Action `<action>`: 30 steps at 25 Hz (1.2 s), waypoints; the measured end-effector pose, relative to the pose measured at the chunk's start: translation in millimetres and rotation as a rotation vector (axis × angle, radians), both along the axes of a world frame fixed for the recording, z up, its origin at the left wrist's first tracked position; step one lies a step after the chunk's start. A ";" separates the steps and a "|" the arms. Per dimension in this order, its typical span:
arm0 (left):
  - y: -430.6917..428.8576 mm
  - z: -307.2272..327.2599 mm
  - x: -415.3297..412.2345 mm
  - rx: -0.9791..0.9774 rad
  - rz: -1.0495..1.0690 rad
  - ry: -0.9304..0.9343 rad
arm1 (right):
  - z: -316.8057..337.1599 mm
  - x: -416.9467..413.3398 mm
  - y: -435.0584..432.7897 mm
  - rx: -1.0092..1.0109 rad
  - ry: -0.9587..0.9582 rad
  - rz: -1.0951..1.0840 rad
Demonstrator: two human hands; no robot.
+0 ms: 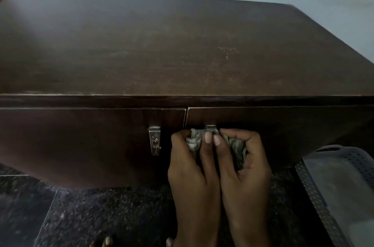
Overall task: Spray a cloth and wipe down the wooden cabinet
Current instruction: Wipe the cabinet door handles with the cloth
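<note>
The left hand (192, 167) and right hand (247, 169), side by side at five o'clock, clench a crumpled, lacy pale cloth (194, 142) against the right door's metal handle (211, 127). The dark, smooth wooden cabinet (162, 48) fills the centre. A perforated plastic basket (315, 186) sits at four o'clock on the speckled stone floor (101, 216).

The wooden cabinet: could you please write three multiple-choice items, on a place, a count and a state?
1. Where is the cloth? A. on the cabinet top B. at the right door handle C. on the floor
2. How many metal handles show on the wooden cabinet front? A. one B. two C. four
3. What are the hands doing? A. both grip the cloth B. both lie flat C. only one holds it
Key: 1 B, bunched against that handle; 2 B, the left door handle plus the right; 3 A, left hand and right hand both curl round it.
</note>
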State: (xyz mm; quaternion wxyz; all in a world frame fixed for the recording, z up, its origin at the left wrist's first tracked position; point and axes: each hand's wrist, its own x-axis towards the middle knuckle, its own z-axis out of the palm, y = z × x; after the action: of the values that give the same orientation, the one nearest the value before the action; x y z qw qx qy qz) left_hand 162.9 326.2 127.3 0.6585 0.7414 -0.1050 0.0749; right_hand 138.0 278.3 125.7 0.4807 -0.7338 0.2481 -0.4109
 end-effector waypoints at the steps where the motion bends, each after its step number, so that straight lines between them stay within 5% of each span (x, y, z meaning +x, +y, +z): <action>1: -1.0 -2.3 1.2 0.004 -0.002 -0.017 | -1.6 1.1 -0.6 -0.007 -0.009 -0.003; 14: 3.6 -31.6 -1.2 -0.062 -0.030 0.034 | -25.6 -2.7 10.1 0.018 -0.089 0.014; 30: 0.9 -58.4 1.5 -0.043 -0.026 0.179 | -50.6 -1.0 6.1 0.106 0.033 0.037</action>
State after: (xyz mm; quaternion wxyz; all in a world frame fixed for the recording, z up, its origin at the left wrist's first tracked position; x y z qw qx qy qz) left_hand 164.4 327.0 68.9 0.6821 0.7293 -0.0537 0.0022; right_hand 137.0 284.4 75.1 0.5220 -0.7187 0.2639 -0.3760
